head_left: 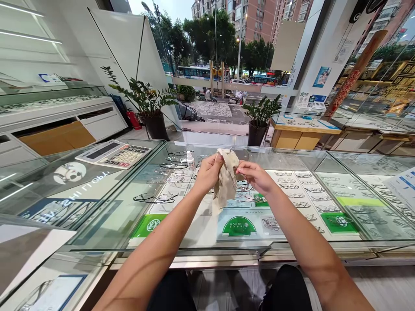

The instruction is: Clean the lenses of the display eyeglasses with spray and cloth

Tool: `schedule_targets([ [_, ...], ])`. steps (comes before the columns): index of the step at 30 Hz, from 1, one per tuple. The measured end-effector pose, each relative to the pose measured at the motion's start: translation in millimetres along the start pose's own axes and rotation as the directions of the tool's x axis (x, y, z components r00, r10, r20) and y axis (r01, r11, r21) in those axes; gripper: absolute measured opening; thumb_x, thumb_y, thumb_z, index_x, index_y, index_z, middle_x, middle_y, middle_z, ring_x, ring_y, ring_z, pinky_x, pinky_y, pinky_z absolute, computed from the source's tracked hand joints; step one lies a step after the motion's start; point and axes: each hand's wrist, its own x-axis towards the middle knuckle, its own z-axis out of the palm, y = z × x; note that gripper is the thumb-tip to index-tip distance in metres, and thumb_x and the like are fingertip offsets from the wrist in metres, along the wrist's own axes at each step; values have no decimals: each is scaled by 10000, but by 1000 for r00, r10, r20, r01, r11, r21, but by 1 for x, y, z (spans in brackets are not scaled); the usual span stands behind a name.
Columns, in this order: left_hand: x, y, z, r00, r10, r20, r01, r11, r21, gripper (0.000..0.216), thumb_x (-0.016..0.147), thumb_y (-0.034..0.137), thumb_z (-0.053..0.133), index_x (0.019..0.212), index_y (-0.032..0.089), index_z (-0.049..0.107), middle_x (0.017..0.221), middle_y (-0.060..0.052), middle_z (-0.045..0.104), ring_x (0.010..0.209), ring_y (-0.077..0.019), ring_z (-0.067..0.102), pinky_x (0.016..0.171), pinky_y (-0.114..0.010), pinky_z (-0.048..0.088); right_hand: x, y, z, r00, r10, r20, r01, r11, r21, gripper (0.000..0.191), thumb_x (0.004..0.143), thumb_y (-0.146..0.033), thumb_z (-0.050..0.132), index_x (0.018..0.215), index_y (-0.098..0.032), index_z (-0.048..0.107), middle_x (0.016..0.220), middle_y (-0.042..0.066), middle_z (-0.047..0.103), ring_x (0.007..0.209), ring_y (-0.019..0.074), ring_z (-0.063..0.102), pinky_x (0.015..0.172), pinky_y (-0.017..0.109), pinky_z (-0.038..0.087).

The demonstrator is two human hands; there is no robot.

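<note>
Above the glass counter, my left hand (209, 172) is closed on a beige cleaning cloth (225, 185), which hangs down in folds. My right hand (256, 175) pinches at the cloth's right edge, on a thin dark piece that looks like part of a pair of eyeglasses (235, 168). The cloth hides most of that piece. Left of my left hand, a small white spray bottle (190, 161) stands upright on the glass. A dark-framed pair of glasses (155, 198) lies further left, near my left forearm.
Rows of eyeglasses (288, 186) fill the display case under the glass. A large calculator (113, 154) lies on the left counter. A printed sheet (403, 185) sits at the right edge. Beyond the counter stand two potted plants (155, 123).
</note>
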Motion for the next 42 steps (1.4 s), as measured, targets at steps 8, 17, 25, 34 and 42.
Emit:
schedule_targets([
  [8, -2, 9, 2, 988, -111, 107, 118, 991, -62, 584, 788, 712, 798, 846, 145, 670, 653, -13, 645, 554, -130, 541, 535, -233, 419, -1, -2, -1, 993, 111, -29, -108, 990, 86, 326, 664, -440, 951, 723, -199, 739, 779, 10, 736, 742, 149, 646, 687, 265, 465],
  [17, -7, 8, 11, 998, -40, 39, 42, 998, -52, 404, 712, 440, 895, 880, 155, 663, 740, 12, 642, 630, -119, 544, 616, -227, 457, -3, 4, 8, 992, 122, 34, -125, 988, 95, 347, 673, -456, 953, 711, -200, 722, 717, 0, 729, 643, 137, 626, 633, 265, 457],
  [25, -5, 1, 5, 991, -46, 129, 65, 987, -150, 587, 817, 723, 763, 895, 148, 677, 753, -51, 698, 643, -166, 610, 609, -263, 480, -3, -1, 1, 998, 57, 13, -57, 997, 49, 364, 678, -465, 949, 648, -193, 708, 725, 11, 726, 666, 134, 608, 617, 256, 449],
  [34, -4, 13, 6, 984, -43, 170, 66, 989, -133, 514, 670, 377, 942, 1044, 143, 680, 879, -35, 731, 744, -163, 656, 717, -251, 536, -2, 2, 1, 991, 127, 29, -130, 981, 143, 390, 651, -466, 987, 719, -173, 739, 722, 8, 723, 645, 118, 629, 613, 240, 497],
  [42, -8, -3, 8, 999, 43, 26, -40, 995, -93, 458, 856, 615, 782, 850, 174, 655, 694, -1, 629, 580, -138, 561, 552, -251, 463, -2, 9, 12, 988, 132, 86, -144, 978, 154, 426, 635, -473, 1000, 685, -170, 705, 713, -6, 702, 685, 112, 637, 669, 234, 499],
])
